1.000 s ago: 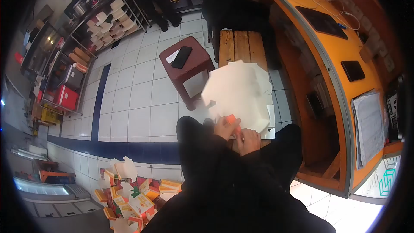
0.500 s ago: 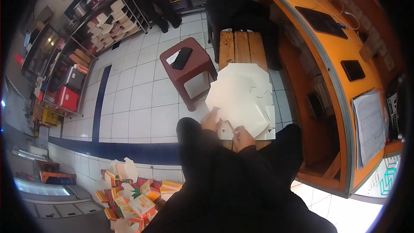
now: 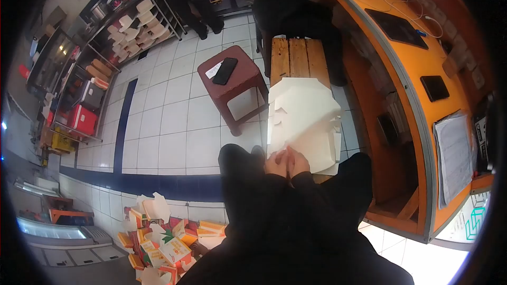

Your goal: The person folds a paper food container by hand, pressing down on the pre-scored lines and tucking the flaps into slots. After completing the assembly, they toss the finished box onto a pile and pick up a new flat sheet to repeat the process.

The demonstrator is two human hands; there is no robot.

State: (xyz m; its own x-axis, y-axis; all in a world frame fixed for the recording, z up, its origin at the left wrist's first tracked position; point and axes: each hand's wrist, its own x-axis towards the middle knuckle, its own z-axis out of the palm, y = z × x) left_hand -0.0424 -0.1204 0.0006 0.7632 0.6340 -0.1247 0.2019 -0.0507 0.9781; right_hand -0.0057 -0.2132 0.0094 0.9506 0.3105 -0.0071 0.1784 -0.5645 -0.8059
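A flat white cardboard box blank (image 3: 301,105) with cut tabs lies over other white sheets on the wooden bench (image 3: 296,58), between my knees. At its near edge, my left hand (image 3: 275,164) and my right hand (image 3: 299,163) are side by side and touching. The fingers of both are closed on the cardboard, pinching its near part, which bends upward between them. My fingertips partly hide the fold they hold. Slits and small flaps show along the blank's left and right sides.
Folded orange and white boxes (image 3: 169,248) are heaped at lower left. A brown stool (image 3: 232,79) carries a black phone (image 3: 225,71). An orange counter (image 3: 401,95) runs along the right. Two people in dark clothes are at the far end, one close to the bench.
My hands have come together at the near edge; the left moved right to meet the right. The top blank has turned and shifted right, its near part now bending up.
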